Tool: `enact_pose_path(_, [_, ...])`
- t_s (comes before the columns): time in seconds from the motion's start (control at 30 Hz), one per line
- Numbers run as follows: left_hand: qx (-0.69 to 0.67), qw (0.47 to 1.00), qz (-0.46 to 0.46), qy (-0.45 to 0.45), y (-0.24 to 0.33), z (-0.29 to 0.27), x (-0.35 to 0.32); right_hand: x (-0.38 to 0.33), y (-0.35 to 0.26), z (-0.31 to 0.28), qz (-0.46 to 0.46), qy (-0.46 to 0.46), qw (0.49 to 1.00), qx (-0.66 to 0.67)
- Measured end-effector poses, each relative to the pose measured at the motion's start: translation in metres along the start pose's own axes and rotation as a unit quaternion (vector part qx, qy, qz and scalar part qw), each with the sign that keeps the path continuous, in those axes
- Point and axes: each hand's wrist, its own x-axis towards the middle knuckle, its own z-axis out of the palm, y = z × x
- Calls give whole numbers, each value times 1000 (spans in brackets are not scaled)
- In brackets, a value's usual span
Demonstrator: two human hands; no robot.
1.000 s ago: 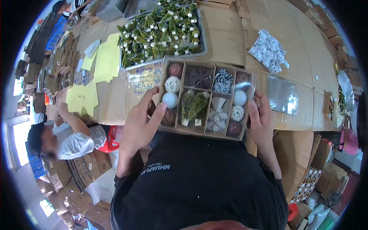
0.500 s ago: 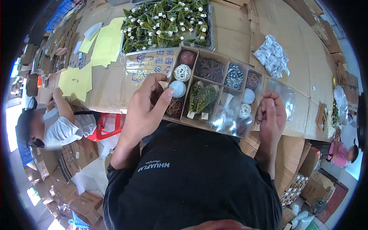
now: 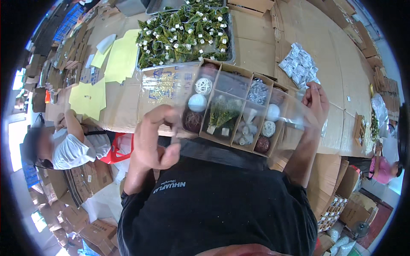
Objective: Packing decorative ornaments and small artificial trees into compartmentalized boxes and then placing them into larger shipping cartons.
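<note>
A divided cardboard box (image 3: 230, 138) lies tilted near the table's front edge. Its compartments hold white and dark red balls, a white wicker ball (image 3: 203, 86), a frosted pinecone (image 3: 258, 91), small green bottle-brush trees (image 3: 224, 112) and grey-white pieces (image 3: 245, 131). Over it hangs a clear plastic lid (image 3: 294, 112), see-through and smeared by motion. My left hand (image 3: 150, 138) is curled at the lid's left edge, thumb below and fingers above. At the opposite end, my right hand (image 3: 315, 102) pinches the lid with bent fingers, off the box.
Behind the box stands a tray (image 3: 232, 40) of green trees with white bases. A pile of silvery packets (image 3: 299, 64) lies to the right, yellow sheets (image 3: 87, 98) to the left. One co-worker (image 3: 79, 149) sits at left, another (image 3: 382, 168) at far right.
The clear lid has come up off the box and shifted. My right hand has moved right and away from me; my left hand has drawn back from the box's left side.
</note>
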Motion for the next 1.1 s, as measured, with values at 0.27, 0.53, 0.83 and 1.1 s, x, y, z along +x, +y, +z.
enact_pose_path(0.27, [-159,909,-211,322,-27,-35,-3,92,123,-34,-32,22,856,-515])
enact_pose_path(0.53, [-293,849,-250,361,-47,-52,-47,113,170,-20,-19,26,754,-656])
enact_pose_path(0.83, [-297,820,-259,416,-56,-64,-57,142,139,-35,-89,-6,781,-618])
enact_pose_path(1.1, [-368,849,-192,326,-52,-66,-57,182,152,-42,-15,-188,747,-637])
